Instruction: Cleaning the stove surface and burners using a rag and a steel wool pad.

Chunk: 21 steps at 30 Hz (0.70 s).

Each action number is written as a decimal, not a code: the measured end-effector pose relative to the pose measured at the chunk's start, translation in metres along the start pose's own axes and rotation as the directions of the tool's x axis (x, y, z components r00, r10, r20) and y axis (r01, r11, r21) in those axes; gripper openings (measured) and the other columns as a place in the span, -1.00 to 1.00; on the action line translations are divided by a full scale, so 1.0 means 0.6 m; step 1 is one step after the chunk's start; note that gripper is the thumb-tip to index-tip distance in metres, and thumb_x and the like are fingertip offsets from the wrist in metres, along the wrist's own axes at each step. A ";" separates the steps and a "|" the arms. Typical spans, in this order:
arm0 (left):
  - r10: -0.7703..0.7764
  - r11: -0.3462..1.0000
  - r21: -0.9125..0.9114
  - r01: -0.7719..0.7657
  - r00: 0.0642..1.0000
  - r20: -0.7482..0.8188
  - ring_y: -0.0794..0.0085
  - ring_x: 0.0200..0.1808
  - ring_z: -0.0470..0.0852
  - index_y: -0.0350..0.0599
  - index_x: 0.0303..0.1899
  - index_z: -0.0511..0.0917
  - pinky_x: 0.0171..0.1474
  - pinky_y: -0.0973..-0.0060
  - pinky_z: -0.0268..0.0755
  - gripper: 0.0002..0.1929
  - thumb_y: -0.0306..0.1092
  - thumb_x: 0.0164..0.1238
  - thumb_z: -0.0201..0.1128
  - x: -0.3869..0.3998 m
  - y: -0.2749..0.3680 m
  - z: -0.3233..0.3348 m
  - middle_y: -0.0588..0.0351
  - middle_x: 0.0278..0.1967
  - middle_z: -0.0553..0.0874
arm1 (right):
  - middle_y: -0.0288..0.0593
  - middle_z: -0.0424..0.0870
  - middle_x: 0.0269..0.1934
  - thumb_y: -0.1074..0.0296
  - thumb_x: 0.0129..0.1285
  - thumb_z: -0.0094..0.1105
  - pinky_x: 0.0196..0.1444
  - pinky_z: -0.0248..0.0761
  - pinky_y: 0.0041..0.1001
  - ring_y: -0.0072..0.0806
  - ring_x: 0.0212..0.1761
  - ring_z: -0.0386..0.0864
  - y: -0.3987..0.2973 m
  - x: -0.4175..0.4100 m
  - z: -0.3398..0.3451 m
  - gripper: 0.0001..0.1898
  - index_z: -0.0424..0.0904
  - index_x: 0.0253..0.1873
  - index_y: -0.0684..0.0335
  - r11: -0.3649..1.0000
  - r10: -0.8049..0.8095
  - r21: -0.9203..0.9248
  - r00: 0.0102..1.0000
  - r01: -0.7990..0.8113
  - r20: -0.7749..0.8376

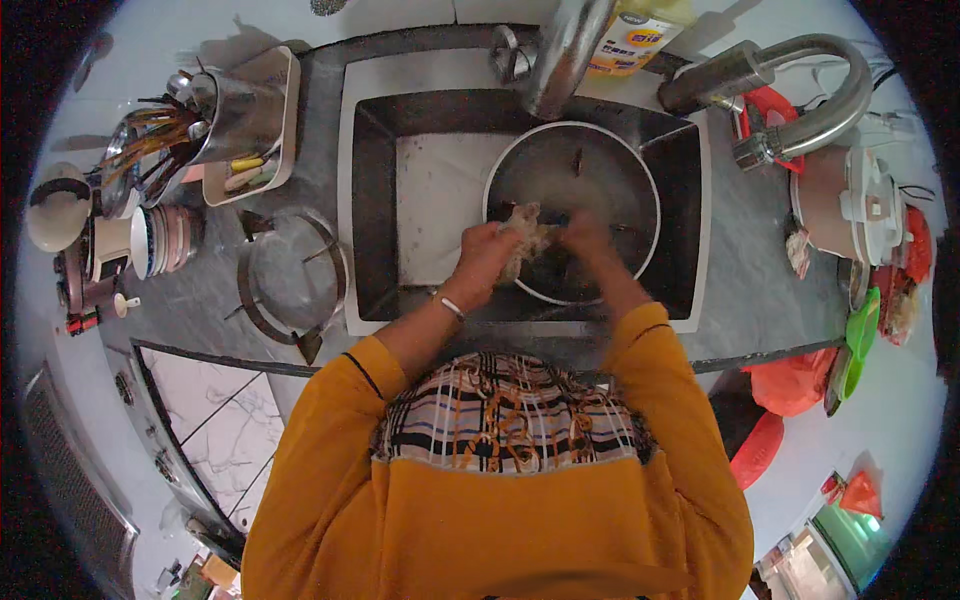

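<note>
A round dark vessel (649, 169) with a thin pale rim stands on the right side of the sink (345, 187). Inside it, a few small dark projections show against a cloudy, greyish interior. My left hand (487, 255) grips a crumpled, brownish, see-through cloth or mesh (525, 232) over the vessel. Close to its right, my right hand (589, 232) is blurred and bent down over the vessel. Something small and dark lies between the two hands; whether my right fingers hold it is unclear.
A black pan-support ring (241, 289) lies on the grey counter left of the sink. Stacked bowls (161, 240) and a utensil holder (247, 112) stand beyond it. A steel faucet (570, 60), a yellow bottle (634, 37), a curved spout (847, 67) and a lidded appliance (829, 202) border the sink.
</note>
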State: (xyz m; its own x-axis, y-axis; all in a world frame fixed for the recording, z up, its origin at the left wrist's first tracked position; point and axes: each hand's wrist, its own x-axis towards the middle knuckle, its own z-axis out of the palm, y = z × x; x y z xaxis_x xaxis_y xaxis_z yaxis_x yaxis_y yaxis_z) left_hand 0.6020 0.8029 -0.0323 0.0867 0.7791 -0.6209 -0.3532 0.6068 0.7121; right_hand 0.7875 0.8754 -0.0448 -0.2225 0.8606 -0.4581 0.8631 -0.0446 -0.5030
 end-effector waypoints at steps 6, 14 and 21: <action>0.032 0.968 0.250 -0.022 0.999 -0.037 0.50 -0.45 0.61 -0.27 -0.30 0.62 -0.41 0.50 0.46 -0.83 -0.35 0.25 0.19 0.003 -0.010 -0.008 0.14 -0.43 0.67 | 0.17 0.63 -0.13 0.05 0.07 0.19 0.02 0.43 -0.20 -0.01 -0.05 0.59 0.035 -0.017 -0.091 -0.51 0.57 0.00 0.32 0.954 0.139 -0.263 0.990 -0.140 -0.023; -0.006 0.945 0.325 0.041 0.994 -0.109 0.59 -0.51 0.51 -0.30 -0.38 0.63 -0.42 0.51 0.38 -0.77 -0.26 0.15 0.24 0.001 -0.001 -0.011 0.19 -0.56 0.61 | 0.05 0.68 -0.20 0.16 0.08 0.28 -0.15 0.49 -0.34 -0.21 -0.18 0.67 0.036 -0.042 -0.158 -0.57 0.59 -0.07 0.41 0.886 0.175 0.444 0.983 -0.136 -0.049; 0.231 0.604 0.722 -0.337 0.941 0.247 0.21 -0.02 0.62 -0.19 0.09 0.48 0.19 0.31 0.41 -0.60 -0.18 0.31 0.20 0.009 -0.015 -0.004 -0.06 -0.02 0.62 | -0.05 0.65 -0.25 0.15 0.04 0.30 -0.12 0.43 -0.41 -0.35 -0.22 0.59 -0.020 -0.003 -0.134 -0.52 0.55 -0.01 0.39 0.912 -0.078 0.305 0.844 0.276 -0.530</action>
State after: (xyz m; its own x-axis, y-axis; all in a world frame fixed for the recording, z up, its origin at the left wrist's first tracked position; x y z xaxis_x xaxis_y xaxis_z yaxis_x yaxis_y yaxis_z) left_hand 0.6033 0.8013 -0.0429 0.2303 0.9121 -0.3392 0.4300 0.2173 0.8763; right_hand 0.8142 0.9154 0.0208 -0.0151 0.9990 0.0410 0.5873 0.0421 -0.8083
